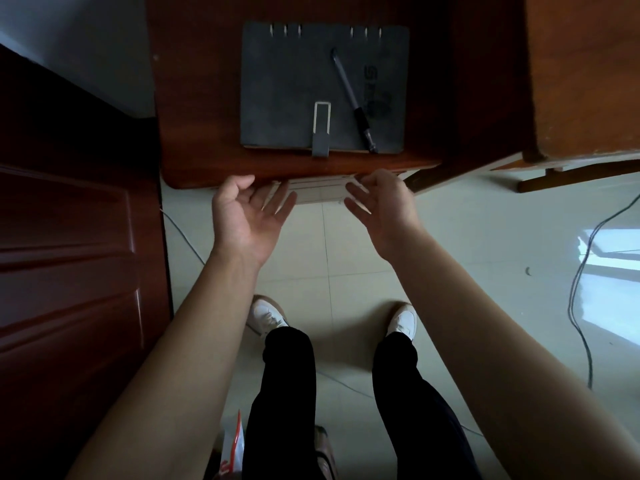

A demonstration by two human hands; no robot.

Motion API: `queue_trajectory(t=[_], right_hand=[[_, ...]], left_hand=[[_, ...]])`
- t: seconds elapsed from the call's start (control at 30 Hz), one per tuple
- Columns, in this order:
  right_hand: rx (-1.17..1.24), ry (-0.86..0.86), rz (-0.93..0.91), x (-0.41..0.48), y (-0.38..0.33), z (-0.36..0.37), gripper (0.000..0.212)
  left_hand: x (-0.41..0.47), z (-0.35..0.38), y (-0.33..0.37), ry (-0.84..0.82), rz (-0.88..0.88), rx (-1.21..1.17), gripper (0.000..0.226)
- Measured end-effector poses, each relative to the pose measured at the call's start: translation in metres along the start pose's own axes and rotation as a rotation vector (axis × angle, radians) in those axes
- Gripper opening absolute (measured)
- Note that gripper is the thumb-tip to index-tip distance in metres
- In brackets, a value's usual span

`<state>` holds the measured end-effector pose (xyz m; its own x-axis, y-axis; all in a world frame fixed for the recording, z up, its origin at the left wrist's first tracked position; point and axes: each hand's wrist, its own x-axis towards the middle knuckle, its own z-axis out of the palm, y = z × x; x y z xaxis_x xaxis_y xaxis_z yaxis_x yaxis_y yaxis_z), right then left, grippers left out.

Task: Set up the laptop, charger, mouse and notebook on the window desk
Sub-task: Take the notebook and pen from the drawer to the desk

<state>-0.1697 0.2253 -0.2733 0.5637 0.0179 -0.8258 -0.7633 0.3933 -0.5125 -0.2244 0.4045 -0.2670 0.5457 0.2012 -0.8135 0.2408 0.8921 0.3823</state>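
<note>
A dark grey notebook (pixel 323 88) lies flat on a reddish-brown wooden desk (pixel 197 133) with a smooth, slightly glossy top and a rounded front corner. The cover looks matte and soft, like felt or suede. Six small metal rings show along its far edge, in two groups of three. A strap with a thin metal loop (pixel 322 124) closes it at the near edge and hangs a little over the paper block. A pen (pixel 353 100) with a translucent barrel and a black rubber grip rests diagonally on the right part of the cover.

The person stands in front of the desk. The left hand (pixel 247 216) is open, palm turned upward, the fingers spread and loose, and it holds nothing. The right hand (pixel 382 207) is also open and empty, its fingers slightly bent and pointing toward the left hand. Both hands are just below the front edge of the desk, near it, apart from the notebook.

The floor (pixel 450 271) has pale, shiny tiles. A thin dark cable (pixel 578 306) lies on it at the right. A dark wooden panelled door (pixel 69 254) is at the left.
</note>
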Motion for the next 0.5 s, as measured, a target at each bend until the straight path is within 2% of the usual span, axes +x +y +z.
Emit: queue_trajectory(t=[0.13,0.23,0.3,0.37,0.47,0.5], right_hand=[[-0.219,-0.026,0.064,-0.013,-0.024,-0.011,0.018],[-0.335,-0.065,0.056,-0.024,-0.045,-0.023,0.020],[-0.417,-0.073,0.033,-0.034,-0.062,-0.027,0.019],[-0.495,-0.093,0.036,-0.049,-0.080,-0.029,0.020],[-0.594,-0.148,0.009,-0.069,-0.101,-0.026,0.016],[-0.633,-0.161,-0.017,-0.074,-0.106,-0.024,0.018]], left_hand=[[-0.015,0.021,0.005,0.130,-0.014,0.118,0.012],[-0.029,0.041,0.003,0.227,0.037,0.302,0.007],[-0.043,0.058,0.004,0.274,0.091,0.457,0.012],[-0.062,0.079,0.007,0.284,0.136,0.570,0.019],[-0.086,0.106,0.016,0.237,0.231,0.727,0.014],[-0.091,0.113,0.020,0.231,0.276,0.821,0.021]])
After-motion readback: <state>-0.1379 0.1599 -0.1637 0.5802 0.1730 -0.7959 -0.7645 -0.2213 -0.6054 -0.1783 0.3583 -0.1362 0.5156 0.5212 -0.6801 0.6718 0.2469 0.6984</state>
